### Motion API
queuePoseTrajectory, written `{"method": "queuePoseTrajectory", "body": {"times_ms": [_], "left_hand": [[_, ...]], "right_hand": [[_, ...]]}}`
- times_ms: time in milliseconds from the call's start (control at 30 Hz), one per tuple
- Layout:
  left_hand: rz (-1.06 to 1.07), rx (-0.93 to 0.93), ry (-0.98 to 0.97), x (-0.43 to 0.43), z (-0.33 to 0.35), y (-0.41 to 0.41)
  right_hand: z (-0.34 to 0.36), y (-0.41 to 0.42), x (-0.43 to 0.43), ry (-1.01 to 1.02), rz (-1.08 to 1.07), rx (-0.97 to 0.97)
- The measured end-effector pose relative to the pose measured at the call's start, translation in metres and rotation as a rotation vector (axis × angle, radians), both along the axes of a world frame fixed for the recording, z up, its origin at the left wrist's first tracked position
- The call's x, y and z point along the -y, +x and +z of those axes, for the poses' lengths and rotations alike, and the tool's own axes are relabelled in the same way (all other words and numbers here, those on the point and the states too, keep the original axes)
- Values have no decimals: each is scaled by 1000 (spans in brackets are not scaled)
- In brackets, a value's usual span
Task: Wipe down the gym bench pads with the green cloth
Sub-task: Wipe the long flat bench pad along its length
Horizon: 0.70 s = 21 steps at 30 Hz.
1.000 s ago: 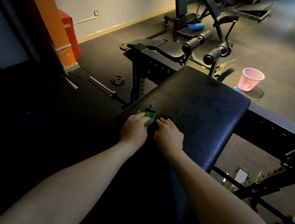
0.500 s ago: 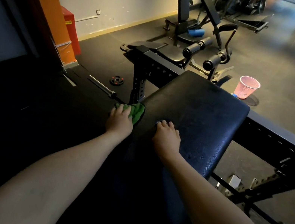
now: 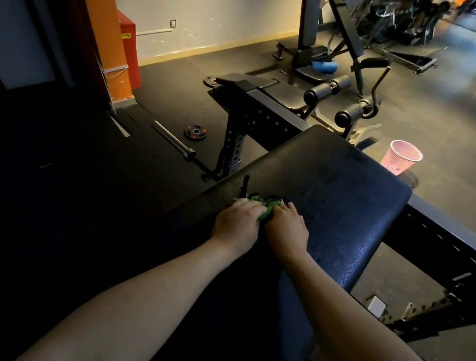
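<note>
A black padded bench pad point(image 3: 339, 192) stretches away from me in the middle of the view. The green cloth point(image 3: 265, 204) lies bunched on its near left part. My left hand point(image 3: 237, 223) covers the cloth and holds it against the pad, so most of the cloth is hidden under the fingers. My right hand point(image 3: 287, 228) rests on the pad just to the right, its fingertips touching the cloth's edge. The two hands sit side by side, nearly touching.
A black steel rack frame point(image 3: 261, 111) crosses behind the pad. On the floor to the left lie a barbell point(image 3: 173, 140) and a small weight plate point(image 3: 196, 132). A pink waste basket point(image 3: 401, 157) stands at right. Other benches point(image 3: 323, 52) stand further back.
My left hand has carried the green cloth from the pad's left edge back rightward onto the pad, ending beside my right hand. The right hand has stayed on the pad.
</note>
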State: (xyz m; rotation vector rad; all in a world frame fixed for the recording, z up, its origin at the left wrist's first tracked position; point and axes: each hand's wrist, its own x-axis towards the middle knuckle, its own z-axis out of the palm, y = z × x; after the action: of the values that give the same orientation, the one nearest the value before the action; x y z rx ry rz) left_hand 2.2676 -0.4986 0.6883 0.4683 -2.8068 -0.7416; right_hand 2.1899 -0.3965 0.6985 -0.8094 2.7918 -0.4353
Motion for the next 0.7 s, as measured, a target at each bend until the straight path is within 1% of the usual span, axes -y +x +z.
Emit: {"method": "queuePoseTrajectory", "body": {"times_ms": [67, 133, 200, 267, 333, 400, 467, 600, 700], "left_hand": [[-26, 46, 19, 11, 1, 1], [5, 33, 26, 26, 3, -1], [119, -3, 24, 47, 3, -3], [246, 3, 64, 67, 0, -3], [277, 43, 50, 68, -1, -4], [234, 61, -3, 50, 0, -6], [177, 29, -35, 30, 3, -9], [61, 20, -65, -3, 7, -8], [-8, -31, -62, -17, 6, 2]], "right_hand": [[1, -1, -1, -3, 10, 8], [1, -1, -2, 7, 15, -9], [1, -2, -2, 14, 17, -22], [1, -1, -2, 21, 24, -21], [0, -2, -2, 22, 27, -30], [-1, -3, -3, 12, 20, -27], [-3, -6, -4, -3, 18, -10], [-10, -12, -6, -51, 13, 23], [-15, -15, -10, -72, 21, 40]]}}
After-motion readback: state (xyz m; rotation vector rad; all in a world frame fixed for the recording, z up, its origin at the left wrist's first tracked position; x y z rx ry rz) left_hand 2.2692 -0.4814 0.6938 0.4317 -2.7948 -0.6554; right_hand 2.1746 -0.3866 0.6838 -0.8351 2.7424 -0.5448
